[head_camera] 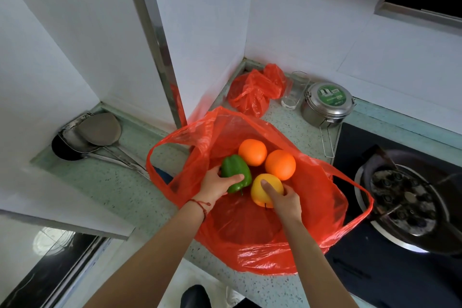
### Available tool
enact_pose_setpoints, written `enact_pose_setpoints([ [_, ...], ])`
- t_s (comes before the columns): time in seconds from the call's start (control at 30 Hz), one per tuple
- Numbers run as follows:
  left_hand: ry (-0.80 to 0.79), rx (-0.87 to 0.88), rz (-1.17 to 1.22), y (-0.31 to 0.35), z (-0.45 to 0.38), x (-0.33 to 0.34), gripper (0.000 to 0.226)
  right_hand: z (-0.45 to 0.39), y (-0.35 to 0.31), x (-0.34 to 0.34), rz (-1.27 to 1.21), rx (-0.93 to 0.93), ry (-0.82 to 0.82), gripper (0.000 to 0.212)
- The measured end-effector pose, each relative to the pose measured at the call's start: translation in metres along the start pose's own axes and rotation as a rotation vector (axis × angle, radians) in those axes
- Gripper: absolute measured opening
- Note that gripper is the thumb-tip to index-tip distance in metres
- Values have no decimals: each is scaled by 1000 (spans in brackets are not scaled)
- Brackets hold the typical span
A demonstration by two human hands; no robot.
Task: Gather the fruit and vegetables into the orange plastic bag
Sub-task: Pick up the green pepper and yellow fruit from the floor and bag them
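Orange plastic bag (252,240) lies spread open on the speckled pale-green countertop (107,182), its mouth facing up and its two loop handles out to left and right. At far left, metal ladles (100,137) rest in the corner. Inside the bag, the left hand (216,184) grips a glossy green bell pepper (236,174), long axis running up-left to down-right (stem toward the near side). Two round oranges (252,152) touch behind it. The right hand (286,201) grips a yellow bell pepper (265,190), stem end nearest. Farther back sit a crumpled orange bag (255,92) and a round steel lunch tin (326,105); its green label is unreadable. A black gas hob (410,197) sits at right.
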State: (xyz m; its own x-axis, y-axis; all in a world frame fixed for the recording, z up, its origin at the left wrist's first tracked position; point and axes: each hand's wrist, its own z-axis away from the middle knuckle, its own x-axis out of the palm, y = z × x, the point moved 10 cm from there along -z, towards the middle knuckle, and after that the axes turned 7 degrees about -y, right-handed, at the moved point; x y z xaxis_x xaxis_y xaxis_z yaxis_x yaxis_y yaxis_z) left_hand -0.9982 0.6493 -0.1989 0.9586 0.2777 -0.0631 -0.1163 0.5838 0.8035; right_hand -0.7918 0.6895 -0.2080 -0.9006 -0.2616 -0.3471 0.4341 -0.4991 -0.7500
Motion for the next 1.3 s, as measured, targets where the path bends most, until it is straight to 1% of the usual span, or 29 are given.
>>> enact_pose_setpoints([
  [0.17,8,14,1,0,5,-3,54,7,-5,0,31,-27,17,73],
  [0.3,17,62,-31,5,9,-6,50,13,-7,-6,33,-36,44,74],
  [0.43,21,97,-60,9,16,-11,50,23,-8,-13,25,-79,57,70],
  [0.57,34,119,-113,12,26,-18,58,40,-14,-19,51,-126,85,66],
  [0.63,23,156,-159,16,33,-21,57,50,-17,-21,83,-162,104,63],
  [0.7,16,212,-231,20,41,-23,55,62,-22,-22,125,-211,128,60],
  [0.77,15,297,-355,27,53,-25,52,76,-27,-23,187,-265,160,57],
  [0.9,-7,458,-605,29,77,-25,50,103,-26,-21,381,-338,213,57],
  [1.07,-25,590,-844,17,103,-24,49,136,-9,-17,519,-354,267,56],
  [1.2,27,652,-1028,6,123,-22,63,157,12,-19,617,-355,289,56],
  [1.3,13,663,-1120,-4,139,-15,71,175,25,-26,644,-368,316,56],
])
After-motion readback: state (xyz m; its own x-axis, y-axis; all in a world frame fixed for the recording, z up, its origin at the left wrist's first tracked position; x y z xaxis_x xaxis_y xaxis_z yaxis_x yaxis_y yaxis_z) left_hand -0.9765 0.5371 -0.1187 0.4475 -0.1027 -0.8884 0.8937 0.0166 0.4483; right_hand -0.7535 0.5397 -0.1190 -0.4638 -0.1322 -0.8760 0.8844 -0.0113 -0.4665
